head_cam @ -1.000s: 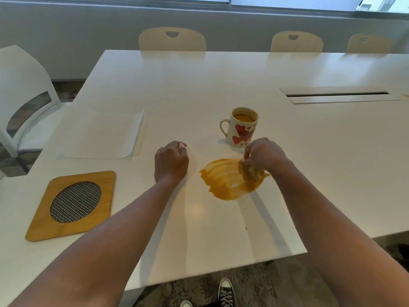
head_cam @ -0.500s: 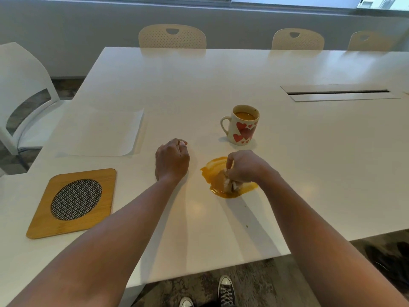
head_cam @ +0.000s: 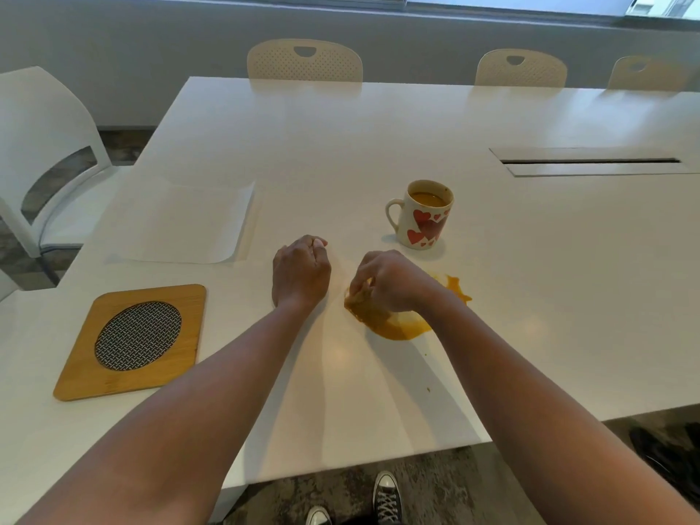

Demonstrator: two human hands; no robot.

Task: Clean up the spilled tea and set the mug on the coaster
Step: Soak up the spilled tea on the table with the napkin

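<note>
Two hands are over the white table (head_cam: 378,145). The right hand (head_cam: 394,282) pinches a soaked wad of tissue (head_cam: 365,305) and presses it on the left edge of the orange tea puddle (head_cam: 409,323). The left hand (head_cam: 301,272) rests beside it, curled in a loose fist, holding nothing. At the left lies the square wooden coaster (head_cam: 132,341), flat, with a sheet of paper (head_cam: 182,225) behind it. Behind the puddle the mug (head_cam: 426,214) with red hearts stands upright, tea inside, handle pointing left, well apart from the coaster. Farther away, beige chairs (head_cam: 305,60) stand along a grey wall.
</note>
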